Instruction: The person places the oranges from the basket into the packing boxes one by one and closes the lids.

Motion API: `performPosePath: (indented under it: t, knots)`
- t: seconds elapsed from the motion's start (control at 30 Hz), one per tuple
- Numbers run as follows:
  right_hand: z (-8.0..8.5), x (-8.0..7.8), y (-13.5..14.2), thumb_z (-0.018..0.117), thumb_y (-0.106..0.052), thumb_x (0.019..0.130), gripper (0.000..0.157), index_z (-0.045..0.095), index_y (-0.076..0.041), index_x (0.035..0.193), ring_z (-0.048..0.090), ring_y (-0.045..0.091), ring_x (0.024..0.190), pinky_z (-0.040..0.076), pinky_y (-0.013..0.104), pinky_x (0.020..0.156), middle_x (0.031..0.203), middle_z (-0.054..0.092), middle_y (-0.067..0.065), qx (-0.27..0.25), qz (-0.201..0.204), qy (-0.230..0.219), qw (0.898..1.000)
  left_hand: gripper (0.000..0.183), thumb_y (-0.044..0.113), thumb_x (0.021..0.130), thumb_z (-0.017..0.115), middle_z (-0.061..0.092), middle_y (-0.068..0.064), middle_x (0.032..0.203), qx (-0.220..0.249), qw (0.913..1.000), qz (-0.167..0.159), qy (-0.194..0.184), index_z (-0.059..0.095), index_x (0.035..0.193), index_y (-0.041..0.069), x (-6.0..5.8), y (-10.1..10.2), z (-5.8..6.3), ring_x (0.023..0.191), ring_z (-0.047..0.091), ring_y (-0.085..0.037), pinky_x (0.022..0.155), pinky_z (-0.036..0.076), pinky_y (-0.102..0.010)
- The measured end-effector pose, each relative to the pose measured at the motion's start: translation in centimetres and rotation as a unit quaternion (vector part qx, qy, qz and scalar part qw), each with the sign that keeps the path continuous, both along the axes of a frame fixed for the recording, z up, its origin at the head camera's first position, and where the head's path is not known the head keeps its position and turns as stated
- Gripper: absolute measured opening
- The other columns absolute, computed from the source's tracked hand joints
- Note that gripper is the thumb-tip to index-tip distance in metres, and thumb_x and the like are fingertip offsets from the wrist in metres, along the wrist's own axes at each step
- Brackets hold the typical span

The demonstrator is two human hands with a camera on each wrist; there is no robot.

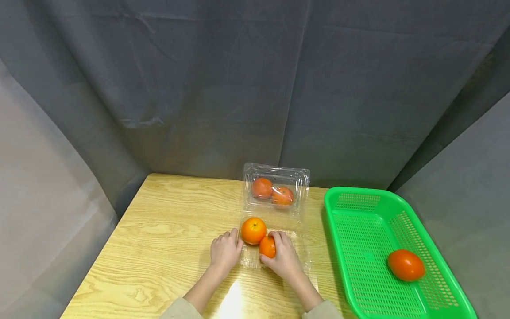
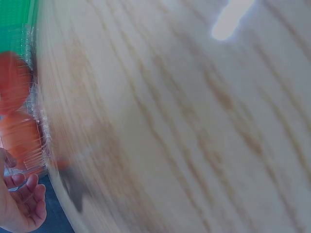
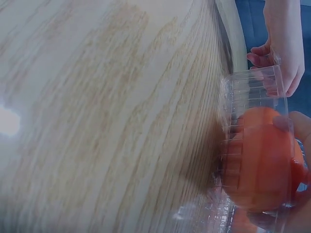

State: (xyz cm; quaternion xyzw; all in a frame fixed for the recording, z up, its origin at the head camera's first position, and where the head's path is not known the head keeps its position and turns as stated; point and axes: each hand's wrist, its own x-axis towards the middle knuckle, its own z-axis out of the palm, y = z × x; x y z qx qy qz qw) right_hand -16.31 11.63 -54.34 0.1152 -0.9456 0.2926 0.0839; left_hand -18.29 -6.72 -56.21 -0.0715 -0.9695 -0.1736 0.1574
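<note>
A clear plastic clamshell box (image 1: 275, 263) lies open on the table, its lid folded back. My right hand (image 1: 283, 258) grips an orange (image 1: 267, 247) in the near half, thumb on the near left side and fingers over the top, hiding part of it. Close beside that fruit sits a larger orange (image 1: 253, 230). My left hand (image 1: 226, 251) is at the box's left edge, fingertips right at the rim and fingers loosely bent. In the left wrist view, orange fruit (image 2: 20, 138) shows through the box's ribbed wall.
Two orange-red round fruits (image 1: 262, 188) show through the clear plastic at the back half. A green perforated basket (image 1: 338, 248) stands on the right, with a smooth red-orange tomato-like fruit (image 1: 406, 265) inside. Wooden table (image 1: 167, 230) extends left; grey curtains (image 1: 207, 88) hang behind it.
</note>
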Motion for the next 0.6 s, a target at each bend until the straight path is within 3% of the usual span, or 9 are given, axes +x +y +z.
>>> performPosePath:
  t: [0.6]
  knots:
    - [-0.14, 0.13, -0.04, 0.076, -0.029, 0.066, 0.060, 0.051, -0.005, 0.115, 0.049, 0.032, 0.102, 0.047, 0.047, 0.077, 0.112, 0.048, 0.015, 0.023, 0.012, 0.009, 1.000, 0.022, 0.024, 0.083, 0.056, 0.061, -0.007, 0.071, 0.001, 1.0000, 0.001, -0.004, 0.062, 0.095, 0.007, -0.04, 0.03, -0.02, 0.057, 0.055, -0.020, 0.051, 0.041, -0.030]
